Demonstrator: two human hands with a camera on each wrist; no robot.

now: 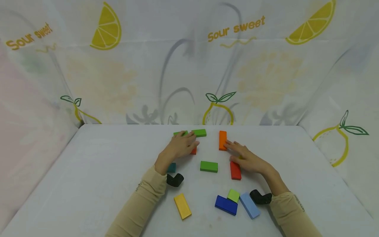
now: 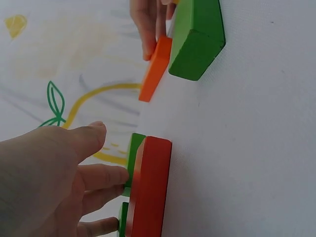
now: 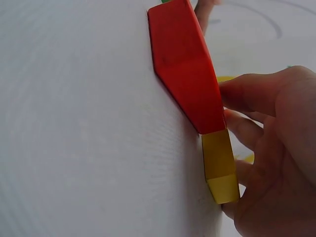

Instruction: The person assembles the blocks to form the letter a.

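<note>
My left hand point(image 1: 180, 145) reaches over two green blocks point(image 1: 199, 133) at the back of the table, fingers extended. Its fingertips meet the green blocks' sides in the left wrist view, and the thumb stands apart. Under that hand lies a red block point(image 2: 154, 185), mostly hidden in the head view. My right hand point(image 1: 248, 159) stretches its fingers to the side of an upright-looking orange block point(image 1: 222, 140). Below its thumb is another red block point(image 1: 235, 171); a yellow block point(image 3: 218, 163) sits beside that one, largely covered by the hand in the head view.
A green block point(image 1: 209, 166) lies between the hands. Nearer are a yellow block point(image 1: 182, 206), a dark blue block point(image 1: 226, 205), a lime block point(image 1: 233, 195) and a light blue block point(image 1: 249, 205). A teal block point(image 1: 171, 168) shows beside the left wrist. Printed cloth point(image 1: 148, 75) hangs behind.
</note>
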